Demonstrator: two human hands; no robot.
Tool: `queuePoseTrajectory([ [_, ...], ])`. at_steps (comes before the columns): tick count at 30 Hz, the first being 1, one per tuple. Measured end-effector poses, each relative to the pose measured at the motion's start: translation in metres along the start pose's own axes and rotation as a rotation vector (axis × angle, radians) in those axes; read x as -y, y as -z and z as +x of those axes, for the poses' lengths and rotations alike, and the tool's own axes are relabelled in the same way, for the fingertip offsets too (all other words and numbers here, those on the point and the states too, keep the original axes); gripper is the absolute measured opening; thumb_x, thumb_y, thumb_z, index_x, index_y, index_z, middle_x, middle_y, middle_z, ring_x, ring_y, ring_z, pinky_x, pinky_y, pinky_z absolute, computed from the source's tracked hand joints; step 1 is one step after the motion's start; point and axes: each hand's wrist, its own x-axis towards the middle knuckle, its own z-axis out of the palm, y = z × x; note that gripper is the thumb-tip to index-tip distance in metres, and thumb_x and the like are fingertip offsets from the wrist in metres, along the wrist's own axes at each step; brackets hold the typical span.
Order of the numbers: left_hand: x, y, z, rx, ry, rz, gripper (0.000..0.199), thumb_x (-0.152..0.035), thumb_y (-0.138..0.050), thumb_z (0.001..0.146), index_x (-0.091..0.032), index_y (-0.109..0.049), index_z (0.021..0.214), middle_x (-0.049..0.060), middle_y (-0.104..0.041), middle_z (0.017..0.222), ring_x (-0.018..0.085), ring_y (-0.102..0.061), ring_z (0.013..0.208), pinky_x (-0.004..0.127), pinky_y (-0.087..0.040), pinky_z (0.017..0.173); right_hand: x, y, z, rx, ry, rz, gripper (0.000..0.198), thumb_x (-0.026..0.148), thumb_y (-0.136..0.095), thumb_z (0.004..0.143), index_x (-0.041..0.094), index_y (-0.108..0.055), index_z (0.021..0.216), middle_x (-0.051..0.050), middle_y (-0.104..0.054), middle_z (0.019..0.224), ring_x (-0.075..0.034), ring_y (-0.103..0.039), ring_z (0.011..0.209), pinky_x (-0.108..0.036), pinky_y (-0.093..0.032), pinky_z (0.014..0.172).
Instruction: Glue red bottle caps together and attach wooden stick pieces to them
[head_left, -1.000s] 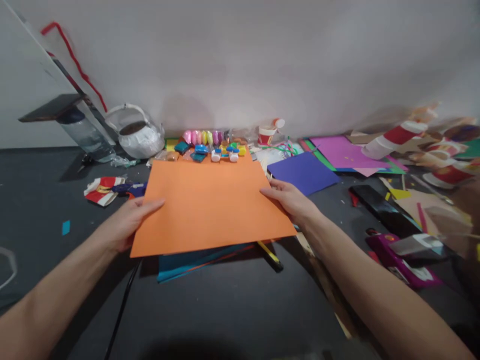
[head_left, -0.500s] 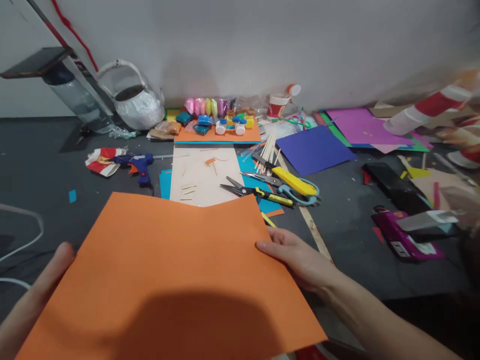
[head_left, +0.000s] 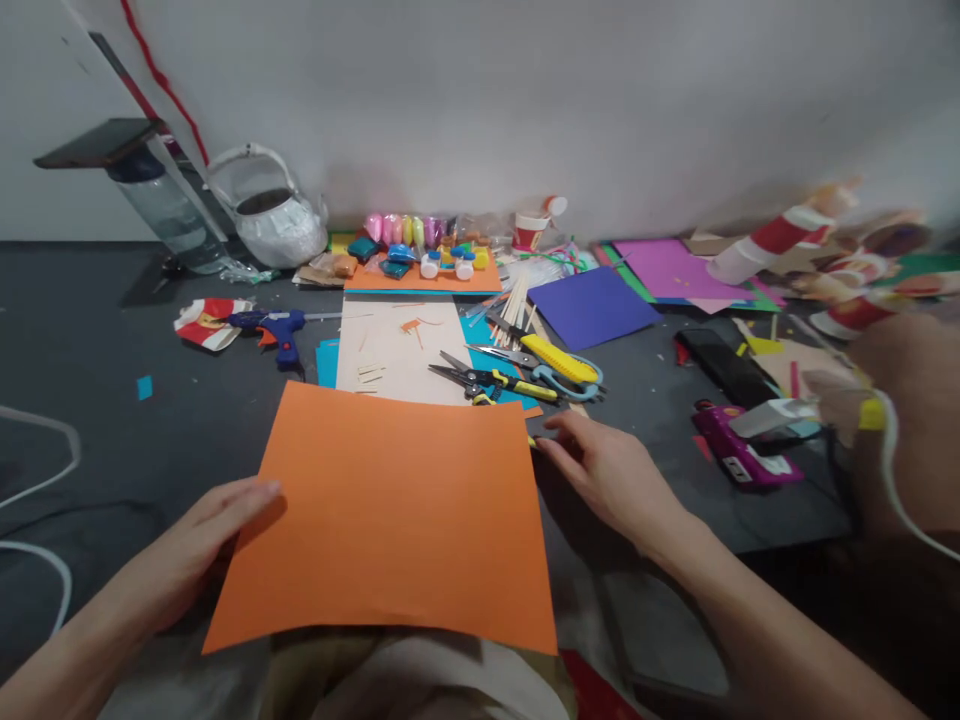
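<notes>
An orange sheet of paper [head_left: 397, 510] lies slightly bowed in front of me, its near edge reaching over my lap. My left hand [head_left: 214, 530] grips its left edge, thumb on top and the other fingers hidden beneath. Just beyond the sheet's right edge, my right hand [head_left: 600, 465] closes thumb and fingers around the end of a thin yellow stick [head_left: 532, 441], mostly covered; its kind I cannot tell. Past the sheet's far edge are black-bladed scissors [head_left: 469, 378], blue-handled scissors [head_left: 566, 382] and a yellow utility knife [head_left: 561, 358].
A blue glue gun [head_left: 281, 330] is at left, near a silver basket-shaped pot [head_left: 281, 225] and a bottle [head_left: 169, 215]. Modelling clay packs [head_left: 397, 235], wooden sticks [head_left: 515, 310] and a purple-blue sheet [head_left: 592, 305] lie farther back. Another person's arm [head_left: 907, 410] is at right.
The orange sheet has come down flatter and farther from my face. My right hand has left its edge and closed at the yellow stick. My left hand has shifted right.
</notes>
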Motion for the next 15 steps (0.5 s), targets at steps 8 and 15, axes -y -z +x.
queuePoseTrajectory([
  [8, 0.011, 0.005, -0.003, 0.157, -0.133, 0.199, 0.040, -0.056, -0.080, 0.064, -0.021, -0.076, 0.084, 0.001, -0.078, 0.083, 0.026, -0.072, 0.076, 0.025, -0.055, 0.060, 0.019, -0.019, 0.027, 0.036, 0.159, -0.358, 0.019, 0.032, -0.048, 0.097, 0.017, -0.060, 0.097, -0.010, -0.070, 0.091, -0.024, -0.066, 0.082, -0.031, -0.034, 0.062],
  [15, 0.028, 0.014, 0.006, 0.115, -0.099, 0.161, 0.035, -0.066, -0.075, 0.064, -0.032, -0.075, 0.071, -0.004, -0.077, 0.069, 0.027, -0.071, 0.065, 0.032, -0.057, 0.056, 0.010, -0.027, 0.038, -0.016, 0.109, -0.444, 0.024, 0.032, -0.039, 0.102, 0.016, -0.057, 0.100, -0.011, -0.071, 0.090, -0.024, -0.066, 0.076, -0.032, -0.036, 0.063],
])
